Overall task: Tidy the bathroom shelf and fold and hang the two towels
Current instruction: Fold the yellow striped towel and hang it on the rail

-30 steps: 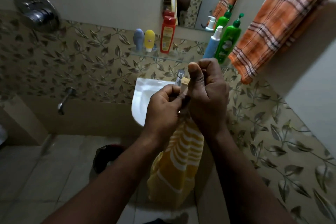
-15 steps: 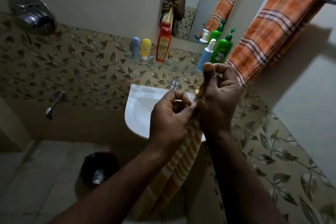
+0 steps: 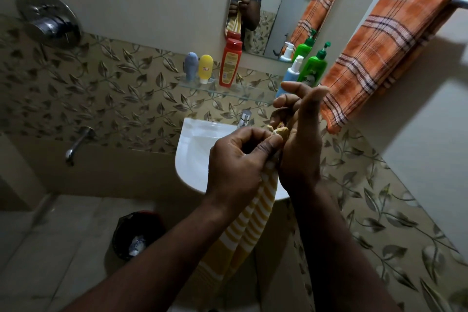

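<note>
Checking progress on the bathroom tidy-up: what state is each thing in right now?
Yellow striped towel: bunched lengthwise, hanging down, not hung.
Orange checked towel: folded, draped over the rail.
Left hand: pinches the yellow towel's top.
Right hand: holds the same top edge.
Red bottle: upright on the glass shelf, capped.
Green pump bottle: upright on the shelf.
Basin tap: no water visibly running.
Bin: lined, holds litter.

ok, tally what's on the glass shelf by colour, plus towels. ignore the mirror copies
grey-blue tube: 1
yellow tube: 1
red bottle: 1
blue pump bottle: 1
green pump bottle: 1
towels: 2 (orange towel, yellow striped towel)
total: 7
</note>
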Action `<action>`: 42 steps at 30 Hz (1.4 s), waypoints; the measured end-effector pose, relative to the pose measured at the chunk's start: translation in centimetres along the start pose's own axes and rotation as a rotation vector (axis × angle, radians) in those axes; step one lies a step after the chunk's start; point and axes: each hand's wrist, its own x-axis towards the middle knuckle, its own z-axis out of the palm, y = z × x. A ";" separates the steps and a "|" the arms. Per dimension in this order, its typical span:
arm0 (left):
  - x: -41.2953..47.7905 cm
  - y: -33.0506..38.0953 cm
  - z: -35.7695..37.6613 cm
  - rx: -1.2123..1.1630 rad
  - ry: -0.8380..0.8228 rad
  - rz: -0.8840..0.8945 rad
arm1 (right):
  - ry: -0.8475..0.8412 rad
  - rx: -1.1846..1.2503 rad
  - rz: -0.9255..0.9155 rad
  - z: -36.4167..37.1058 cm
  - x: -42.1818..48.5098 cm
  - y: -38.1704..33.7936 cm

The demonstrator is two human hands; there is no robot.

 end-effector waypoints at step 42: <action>-1.0 -2.7 -3.2 -0.014 0.043 -0.082 | -0.145 0.042 0.378 -4.0 -4.8 4.0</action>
